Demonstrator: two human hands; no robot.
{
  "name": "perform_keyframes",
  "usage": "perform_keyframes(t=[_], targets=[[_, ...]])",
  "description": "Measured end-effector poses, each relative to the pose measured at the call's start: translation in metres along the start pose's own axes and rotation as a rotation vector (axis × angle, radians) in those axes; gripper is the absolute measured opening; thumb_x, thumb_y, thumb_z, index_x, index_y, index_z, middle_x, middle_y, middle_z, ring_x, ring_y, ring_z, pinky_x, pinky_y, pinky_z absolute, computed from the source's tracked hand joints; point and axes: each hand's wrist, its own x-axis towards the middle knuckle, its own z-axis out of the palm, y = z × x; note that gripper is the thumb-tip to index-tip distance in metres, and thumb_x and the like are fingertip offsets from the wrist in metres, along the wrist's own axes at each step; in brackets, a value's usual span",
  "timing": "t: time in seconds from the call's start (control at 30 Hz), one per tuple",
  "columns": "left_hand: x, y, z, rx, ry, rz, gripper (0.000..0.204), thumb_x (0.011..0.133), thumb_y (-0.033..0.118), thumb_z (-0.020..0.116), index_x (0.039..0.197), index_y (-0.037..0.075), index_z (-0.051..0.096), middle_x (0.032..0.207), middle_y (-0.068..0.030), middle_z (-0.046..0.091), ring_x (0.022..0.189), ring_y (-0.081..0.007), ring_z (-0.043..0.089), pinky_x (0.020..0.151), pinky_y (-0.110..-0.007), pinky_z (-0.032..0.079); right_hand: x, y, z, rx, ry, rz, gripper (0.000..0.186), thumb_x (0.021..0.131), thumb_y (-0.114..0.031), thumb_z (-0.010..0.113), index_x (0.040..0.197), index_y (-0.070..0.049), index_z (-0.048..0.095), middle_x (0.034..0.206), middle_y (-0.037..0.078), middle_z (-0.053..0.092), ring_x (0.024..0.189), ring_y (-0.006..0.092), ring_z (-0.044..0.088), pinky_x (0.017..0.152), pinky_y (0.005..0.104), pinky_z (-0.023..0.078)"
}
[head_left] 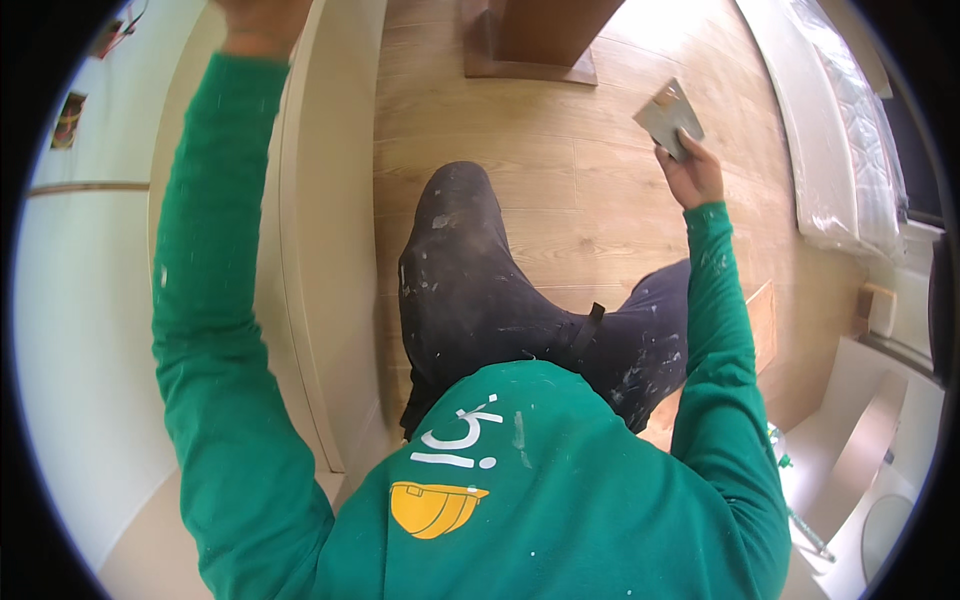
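My right hand (694, 178) is held out at the upper right, with its thumb and fingers closed on the lower edge of a flat, grey, squarish piece (670, 112). That piece has a tan patch near its top; whether it is a spreader blade or a folded sheet I cannot make out. My left hand (262, 28) reaches up to the top edge, beside a cream panel (335, 200). It is blurred and cut off by the frame, so its fingers are hidden.
Below me lies a wood-plank floor (560, 180). A brown boxy piece (545, 35) stands ahead on it. To the right is a plastic-wrapped mattress (845, 130). A pale wall (90, 300) with an open socket hole (68, 120) runs along the left. White furniture (850, 470) sits at the lower right.
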Motion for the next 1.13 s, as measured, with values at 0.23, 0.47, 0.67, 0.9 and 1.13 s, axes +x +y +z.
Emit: perform_keyframes(t=[0.23, 0.47, 0.67, 0.9, 1.13], targets=[[-0.049, -0.077, -0.028, 0.364, -0.774, -0.415, 0.027, 0.107, 0.027, 0.053, 0.112, 0.003, 0.065, 0.091, -0.0105, 0.070, 0.072, -0.0205, 0.064, 0.060, -0.034, 0.052, 0.066, 0.038, -0.018, -0.198, 0.093, 0.159, 0.027, 0.099, -0.007, 0.064, 0.123, 0.002, 0.055, 0.110, 0.012, 0.067, 0.095, 0.0256, 0.069, 0.084, 0.0398, 0.062], [-0.048, -0.113, -0.036, 0.691, -1.135, -0.958, 0.038, 0.108, 0.033, 0.052, 0.119, 0.000, 0.068, 0.091, -0.0126, 0.070, 0.069, -0.0192, 0.064, 0.060, -0.033, 0.055, 0.110, 0.094, -0.038, -0.577, 0.248, 0.345, 0.027, 0.098, -0.009, 0.066, 0.123, 0.000, 0.059, 0.116, 0.012, 0.066, 0.100, 0.0225, 0.067, 0.086, 0.0388, 0.061], [-0.043, -0.113, -0.038, 0.760, -0.974, -1.010, 0.043, 0.108, 0.035, 0.052, 0.120, -0.004, 0.066, 0.090, -0.0129, 0.069, 0.066, -0.0188, 0.065, 0.055, -0.031, 0.057, 0.178, 0.160, -0.069, -1.200, 0.101, 0.349, 0.029, 0.095, -0.014, 0.069, 0.119, 0.001, 0.069, 0.101, 0.012, 0.074, 0.086, 0.0231, 0.069, 0.077, 0.0373, 0.058], [-0.052, -0.112, -0.034, 0.914, -0.934, -0.975, 0.044, 0.108, 0.035, 0.052, 0.122, -0.004, 0.066, 0.087, -0.0137, 0.069, 0.061, -0.0188, 0.065, 0.053, -0.031, 0.056, 0.229, 0.245, -0.024, -2.143, -0.361, 0.026, 0.038, 0.094, -0.009, 0.053, 0.129, -0.010, 0.069, 0.117, 0.019, 0.072, 0.108, 0.0338, 0.069, 0.092, 0.0448, 0.055], [-0.058, -0.120, -0.044, 0.848, -0.922, -1.011, 0.044, 0.108, 0.036, 0.052, 0.123, -0.002, 0.067, 0.086, -0.0135, 0.069, 0.060, -0.0189, 0.064, 0.053, -0.031, 0.056, 0.224, 0.284, -0.027, -2.256, -0.423, -0.181, 0.043, 0.094, -0.008, 0.053, 0.134, -0.012, 0.067, 0.134, 0.017, 0.065, 0.128, 0.0389, 0.058, 0.108, 0.0438, 0.047]])
